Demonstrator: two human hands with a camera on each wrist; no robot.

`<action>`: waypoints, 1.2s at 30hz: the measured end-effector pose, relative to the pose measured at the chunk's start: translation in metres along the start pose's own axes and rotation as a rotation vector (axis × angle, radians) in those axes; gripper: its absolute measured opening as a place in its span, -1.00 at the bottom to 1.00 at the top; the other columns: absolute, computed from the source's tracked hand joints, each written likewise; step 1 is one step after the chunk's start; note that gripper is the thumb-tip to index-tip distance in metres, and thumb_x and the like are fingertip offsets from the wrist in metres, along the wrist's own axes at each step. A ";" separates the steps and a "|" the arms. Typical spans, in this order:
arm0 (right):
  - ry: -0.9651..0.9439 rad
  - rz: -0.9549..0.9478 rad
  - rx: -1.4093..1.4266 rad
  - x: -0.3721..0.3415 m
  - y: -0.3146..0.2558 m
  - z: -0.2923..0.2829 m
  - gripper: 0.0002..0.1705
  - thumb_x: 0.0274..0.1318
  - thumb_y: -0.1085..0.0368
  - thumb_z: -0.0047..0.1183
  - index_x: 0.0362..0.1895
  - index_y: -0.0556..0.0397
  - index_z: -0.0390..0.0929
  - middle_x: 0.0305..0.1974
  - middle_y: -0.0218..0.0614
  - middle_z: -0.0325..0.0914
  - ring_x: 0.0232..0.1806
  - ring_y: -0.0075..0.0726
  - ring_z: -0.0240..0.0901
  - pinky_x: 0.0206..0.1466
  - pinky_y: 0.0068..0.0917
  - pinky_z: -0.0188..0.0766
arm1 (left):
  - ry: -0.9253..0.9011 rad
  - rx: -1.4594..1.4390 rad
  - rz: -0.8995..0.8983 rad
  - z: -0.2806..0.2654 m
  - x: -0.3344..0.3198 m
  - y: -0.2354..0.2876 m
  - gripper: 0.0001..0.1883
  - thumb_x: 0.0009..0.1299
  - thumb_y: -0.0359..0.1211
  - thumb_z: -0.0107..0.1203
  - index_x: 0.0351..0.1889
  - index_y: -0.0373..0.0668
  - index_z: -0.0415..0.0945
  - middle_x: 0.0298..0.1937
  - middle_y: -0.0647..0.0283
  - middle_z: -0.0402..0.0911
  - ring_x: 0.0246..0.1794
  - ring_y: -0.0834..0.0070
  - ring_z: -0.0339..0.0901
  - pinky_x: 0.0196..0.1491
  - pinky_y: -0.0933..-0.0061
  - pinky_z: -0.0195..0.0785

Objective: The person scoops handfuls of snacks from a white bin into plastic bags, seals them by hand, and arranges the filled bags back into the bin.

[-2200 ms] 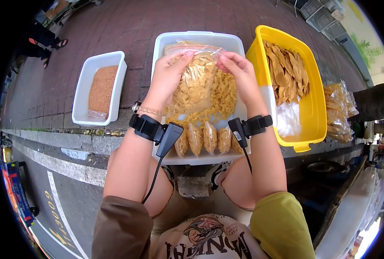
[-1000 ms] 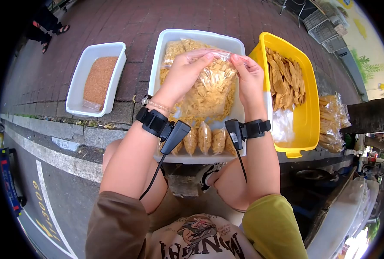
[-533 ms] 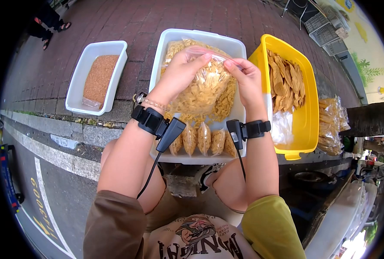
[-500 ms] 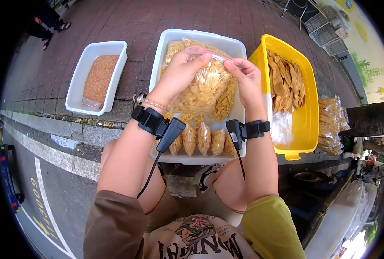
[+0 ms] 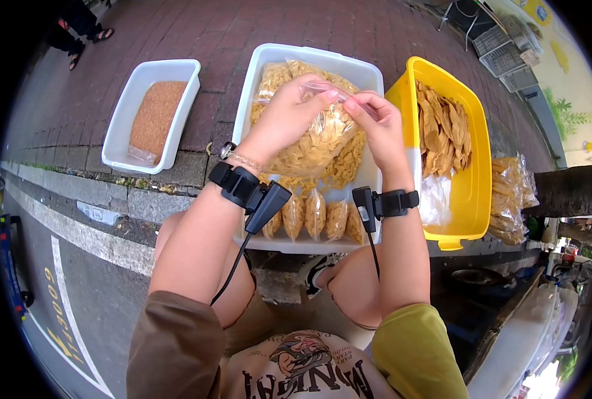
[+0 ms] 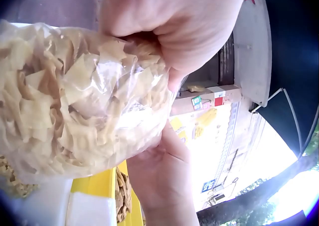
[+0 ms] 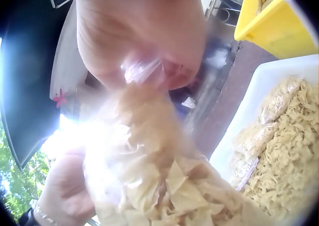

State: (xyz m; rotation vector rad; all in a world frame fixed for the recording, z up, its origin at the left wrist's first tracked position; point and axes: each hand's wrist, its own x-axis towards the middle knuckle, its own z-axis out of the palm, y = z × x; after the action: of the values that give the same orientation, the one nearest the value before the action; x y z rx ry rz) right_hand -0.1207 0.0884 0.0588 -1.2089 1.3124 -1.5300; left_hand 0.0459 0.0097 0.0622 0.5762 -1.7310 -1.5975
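A clear zip bag (image 5: 312, 146) filled with pale yellow dried flakes is held up over a white tub (image 5: 376, 179). My left hand (image 5: 289, 113) pinches the left part of its top strip between thumb and fingers. With thumb and bent fingers, my right hand (image 5: 380, 126) pinches the same strip close beside the left thumb. The left wrist view shows the bag's full, crinkled side (image 6: 75, 101) below the left hand (image 6: 174, 22). In the right wrist view the plastic is gathered at the right hand's fingers (image 7: 177, 74).
Loose flakes (image 5: 349, 159), larger filled bags (image 5: 274, 80) and a row of small filled bags (image 5: 315, 216) lie in the white tub. A yellow tub (image 5: 472, 206) with brown dried pieces stands right. To the left is a white tub (image 5: 193, 86) of reddish-brown grains.
My hands have come closer together along the bag's strip, the left shifting rightward. The bag, which hung flatter over the tub, now tilts and bulges toward the lower left.
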 end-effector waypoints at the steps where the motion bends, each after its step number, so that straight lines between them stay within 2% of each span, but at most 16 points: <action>1: 0.017 -0.009 -0.013 0.000 -0.001 0.001 -0.90 0.11 0.39 0.20 -0.30 0.15 0.60 -0.32 -0.49 0.58 -0.26 -0.68 0.44 -0.13 -0.68 0.35 | 0.000 0.009 -0.002 0.001 0.001 0.000 -0.77 0.43 -0.25 0.07 -0.16 -0.24 0.49 -0.19 0.38 0.52 -0.13 0.70 0.40 -0.02 0.61 0.25; 5: 0.060 0.004 -0.023 0.000 -0.001 0.000 -0.91 0.12 0.39 0.18 -0.29 0.15 0.61 -0.32 -0.46 0.59 -0.25 -0.66 0.45 -0.12 -0.68 0.36 | 0.040 -0.019 0.005 0.007 -0.001 0.002 -0.77 0.44 -0.24 0.06 -0.14 -0.22 0.46 -0.20 0.39 0.52 -0.13 0.71 0.39 -0.02 0.61 0.26; 8: 0.083 0.029 -0.010 0.000 -0.003 0.000 -0.89 0.11 0.39 0.19 -0.27 0.16 0.61 -0.31 -0.45 0.60 -0.25 -0.64 0.47 -0.11 -0.67 0.37 | 0.060 0.051 0.081 0.008 0.000 -0.001 -0.77 0.44 -0.25 0.06 -0.11 -0.21 0.44 -0.20 0.41 0.52 -0.15 0.71 0.39 -0.03 0.61 0.26; 11: 0.086 0.016 0.032 0.000 -0.001 0.000 -0.87 0.10 0.39 0.20 -0.25 0.17 0.62 -0.31 -0.44 0.61 -0.25 -0.63 0.47 -0.10 -0.66 0.38 | 0.072 0.086 0.048 0.006 -0.002 0.001 -0.77 0.44 -0.25 0.07 -0.14 -0.22 0.46 -0.22 0.39 0.54 -0.16 0.71 0.40 -0.04 0.61 0.27; 15: 0.085 -0.037 0.030 0.001 0.001 0.002 -0.85 0.11 0.38 0.20 -0.25 0.18 0.61 -0.30 -0.45 0.59 -0.24 -0.63 0.47 -0.10 -0.65 0.38 | 0.143 0.134 0.089 0.009 -0.003 0.008 -0.78 0.42 -0.26 0.09 -0.21 -0.24 0.47 -0.28 0.36 0.56 -0.18 0.69 0.42 -0.04 0.61 0.27; 18: 0.084 -0.110 -0.063 0.002 0.000 0.005 -0.84 0.10 0.38 0.20 -0.24 0.20 0.61 -0.30 -0.43 0.56 -0.19 -0.58 0.46 -0.09 -0.61 0.39 | 0.155 0.121 0.085 0.008 -0.003 0.011 -0.79 0.42 -0.27 0.09 -0.22 -0.25 0.47 -0.28 0.35 0.56 -0.18 0.67 0.42 -0.02 0.59 0.27; 20: 0.062 -0.245 -0.255 0.002 -0.003 0.007 -0.84 0.09 0.39 0.19 -0.25 0.21 0.59 -0.31 -0.36 0.53 -0.18 -0.49 0.47 -0.09 -0.56 0.40 | 0.150 0.112 0.092 0.007 -0.003 0.010 -0.79 0.42 -0.27 0.09 -0.21 -0.24 0.47 -0.26 0.35 0.56 -0.17 0.66 0.42 -0.01 0.58 0.27; 21: 0.061 -0.245 -0.255 0.001 -0.005 0.007 -0.84 0.09 0.39 0.19 -0.25 0.21 0.59 -0.31 -0.36 0.53 -0.18 -0.49 0.47 -0.09 -0.56 0.40 | 0.151 0.155 0.106 0.007 -0.003 0.007 -0.79 0.42 -0.27 0.09 -0.19 -0.25 0.48 -0.24 0.34 0.55 -0.15 0.65 0.42 0.00 0.57 0.27; 23: 0.051 -0.280 -0.456 -0.002 -0.008 0.008 -0.85 0.08 0.40 0.18 -0.27 0.21 0.58 -0.32 -0.30 0.53 -0.21 -0.40 0.47 -0.09 -0.52 0.41 | 0.154 0.198 0.119 0.007 -0.003 0.002 -0.78 0.42 -0.27 0.09 -0.17 -0.25 0.48 -0.22 0.33 0.54 -0.12 0.64 0.42 0.01 0.56 0.27; 29: 0.119 -0.291 -0.529 -0.002 -0.003 0.014 -0.85 0.08 0.38 0.19 -0.31 0.22 0.57 -0.36 -0.29 0.52 -0.24 -0.40 0.46 -0.11 -0.54 0.40 | 0.123 0.151 0.053 0.006 -0.002 0.002 -0.77 0.42 -0.27 0.08 -0.15 -0.26 0.49 -0.19 0.31 0.55 -0.08 0.64 0.42 0.02 0.55 0.27; 33: 0.106 -0.321 -0.371 0.000 -0.004 0.011 -0.86 0.11 0.37 0.17 -0.31 0.21 0.56 -0.39 -0.37 0.54 -0.27 -0.49 0.45 -0.15 -0.59 0.37 | 0.184 0.076 0.058 0.003 0.002 0.001 -0.76 0.43 -0.27 0.08 -0.15 -0.29 0.52 -0.21 0.33 0.58 -0.16 0.67 0.46 -0.05 0.59 0.31; 35: 0.165 -0.060 -0.044 0.000 -0.006 0.010 -0.86 0.15 0.35 0.15 -0.28 0.18 0.56 -0.39 -0.44 0.55 -0.32 -0.61 0.43 -0.17 -0.65 0.34 | 0.223 0.024 0.063 0.001 0.004 -0.001 -0.75 0.42 -0.27 0.08 -0.15 -0.30 0.52 -0.23 0.33 0.59 -0.19 0.68 0.47 -0.09 0.61 0.33; 36: 0.166 -0.061 -0.044 0.001 -0.004 0.008 -0.86 0.15 0.35 0.15 -0.28 0.18 0.56 -0.39 -0.44 0.55 -0.32 -0.61 0.43 -0.17 -0.65 0.34 | 0.247 -0.050 0.023 0.000 0.004 0.001 -0.74 0.40 -0.26 0.10 -0.18 -0.30 0.54 -0.26 0.31 0.61 -0.21 0.64 0.50 -0.10 0.57 0.35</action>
State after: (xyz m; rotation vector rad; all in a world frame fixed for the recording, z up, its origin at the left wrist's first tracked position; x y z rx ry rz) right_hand -0.1132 0.0862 0.0634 -1.1796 1.4348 -1.6834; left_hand 0.0437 0.0066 0.0644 0.6951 -1.5062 -1.4819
